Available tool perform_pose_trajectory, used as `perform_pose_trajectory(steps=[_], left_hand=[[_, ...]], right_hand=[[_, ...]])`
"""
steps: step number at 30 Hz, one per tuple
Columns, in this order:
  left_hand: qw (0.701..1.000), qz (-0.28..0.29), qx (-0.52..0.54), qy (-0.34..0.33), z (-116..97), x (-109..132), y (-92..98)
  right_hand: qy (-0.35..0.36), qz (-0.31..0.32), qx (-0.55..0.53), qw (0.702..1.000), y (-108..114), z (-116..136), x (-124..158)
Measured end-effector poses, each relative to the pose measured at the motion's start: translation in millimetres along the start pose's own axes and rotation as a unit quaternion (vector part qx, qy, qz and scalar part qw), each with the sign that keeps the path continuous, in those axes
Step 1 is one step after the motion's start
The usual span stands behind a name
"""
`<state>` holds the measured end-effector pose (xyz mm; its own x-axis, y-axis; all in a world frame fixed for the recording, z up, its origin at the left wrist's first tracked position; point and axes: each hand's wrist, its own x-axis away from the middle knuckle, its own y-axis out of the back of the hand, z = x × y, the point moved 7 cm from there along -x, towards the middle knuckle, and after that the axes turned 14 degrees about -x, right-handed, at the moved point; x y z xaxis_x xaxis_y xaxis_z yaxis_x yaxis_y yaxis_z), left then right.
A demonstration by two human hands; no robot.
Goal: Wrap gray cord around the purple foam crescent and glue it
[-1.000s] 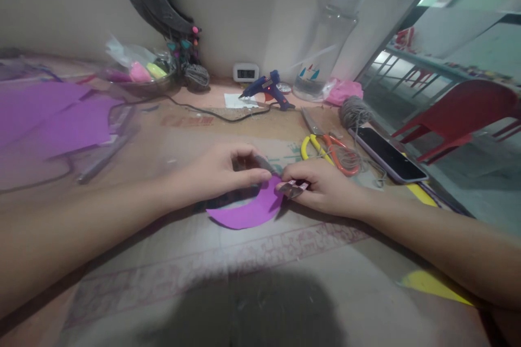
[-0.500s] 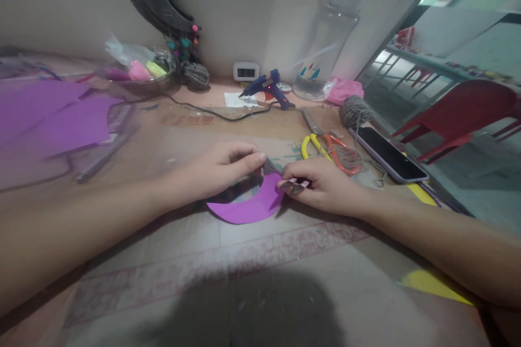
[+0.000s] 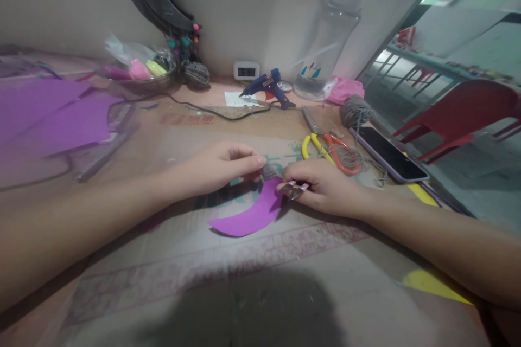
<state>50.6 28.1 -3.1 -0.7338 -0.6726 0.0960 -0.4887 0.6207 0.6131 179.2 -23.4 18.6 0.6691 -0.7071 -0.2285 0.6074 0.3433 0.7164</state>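
Note:
A purple paper crescent (image 3: 254,214) hangs between my hands over the table, its curved tip pointing left. Grey yarn (image 3: 269,171) is wound around its upper end. My left hand (image 3: 236,165) is closed in a pinch at that yarn-wrapped end, thumb on top. My right hand (image 3: 321,187) grips the crescent's right edge. Also in its curled fingers is a small, dark, shiny forked object (image 3: 295,190) with pale patterned parts, too blurred to name. Beyond the right hand lie yellow-and-orange-handled scissors (image 3: 311,146) and loose grey yarn (image 3: 350,157).
A blue glue gun (image 3: 264,84) rests on white paper by a small digital clock (image 3: 246,71). A clear bottle (image 3: 328,43), yarn ball (image 3: 356,111) and phone (image 3: 388,154) stand right. Purple sheets (image 3: 52,116) lie left. A dark decorated crescent (image 3: 157,0) hangs behind.
The crescent's lower part has swung slightly down, and more of the grey yarn at its upper end shows. Both hands stay almost in place.

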Motion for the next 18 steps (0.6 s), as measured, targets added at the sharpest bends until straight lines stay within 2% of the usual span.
perform_pose_trajectory(steps=[14,18], left_hand=[[1.0,0.02,0.007,0.017,0,2,-2.9],[1.0,-0.004,0.004,0.026,1,3,-0.7]], right_hand=[[0.003,0.01,0.007,1.0,-1,1,1],[0.023,-0.081,0.005,0.996,15,5,5]])
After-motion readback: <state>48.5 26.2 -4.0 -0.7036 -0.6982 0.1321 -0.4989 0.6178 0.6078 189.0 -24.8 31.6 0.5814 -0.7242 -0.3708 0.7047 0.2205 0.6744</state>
